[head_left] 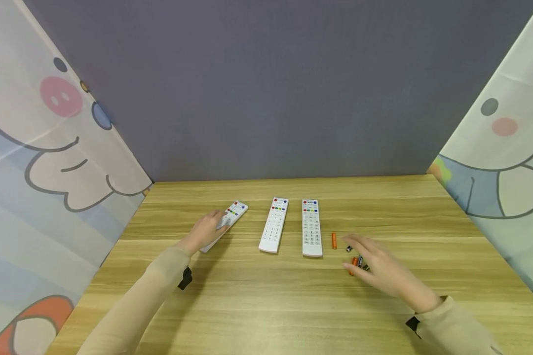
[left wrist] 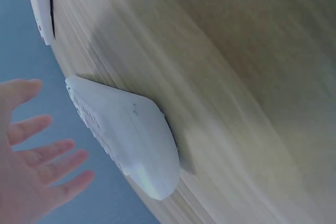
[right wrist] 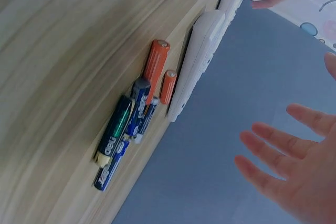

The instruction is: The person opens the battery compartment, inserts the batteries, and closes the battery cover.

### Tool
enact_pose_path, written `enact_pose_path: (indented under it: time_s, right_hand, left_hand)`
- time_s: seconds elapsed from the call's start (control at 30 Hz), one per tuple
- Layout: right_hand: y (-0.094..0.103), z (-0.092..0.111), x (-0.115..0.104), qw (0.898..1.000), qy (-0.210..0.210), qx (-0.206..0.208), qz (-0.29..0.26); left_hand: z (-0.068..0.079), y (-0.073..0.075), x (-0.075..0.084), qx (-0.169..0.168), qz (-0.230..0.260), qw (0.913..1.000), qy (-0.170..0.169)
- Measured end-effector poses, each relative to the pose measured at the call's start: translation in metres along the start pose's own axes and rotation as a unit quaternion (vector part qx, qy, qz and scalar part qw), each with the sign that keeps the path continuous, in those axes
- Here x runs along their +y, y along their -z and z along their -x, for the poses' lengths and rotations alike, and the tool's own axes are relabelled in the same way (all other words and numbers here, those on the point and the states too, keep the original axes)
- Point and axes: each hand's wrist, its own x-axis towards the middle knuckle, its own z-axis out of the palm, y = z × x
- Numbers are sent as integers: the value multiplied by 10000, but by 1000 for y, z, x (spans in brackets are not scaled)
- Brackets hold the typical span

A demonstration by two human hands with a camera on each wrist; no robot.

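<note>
This looks like a small screened-off booth: a plain grey panel [head_left: 284, 88] closes the back of a wood-grain worktop [head_left: 266, 301], and creased sheets [head_left: 13, 192] printed with large cartoon animals flank it on both sides. The remote controls [head_left: 274, 225] and batteries [head_left: 334, 240] are household goods, but whether the booth stands in a home, office or lab cannot be told.

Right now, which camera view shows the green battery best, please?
The right wrist view: the green battery is close, unobstructed, its lettering legible. In head view, the right hand mostly hides it; left wrist view lacks it.
</note>
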Motion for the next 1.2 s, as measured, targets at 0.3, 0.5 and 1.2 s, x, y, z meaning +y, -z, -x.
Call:
enact_pose_path:
  time_s: [0.3,0.5,1.2]
  right_hand:
    - [-2,-3,-6,9994,-225,-223,-166]
    - [-5,-3,-7,9991,-165,-158,-371]
    - [-11,-7,-11,9959,-371,-343,-746]
  left_hand:
    - [-9,-4,-3,-193,-20,9998,74]
    - [-11,-9,-6,-299,55,9993,209]
    - [-14,-15,-6,-623,61,9966,536]
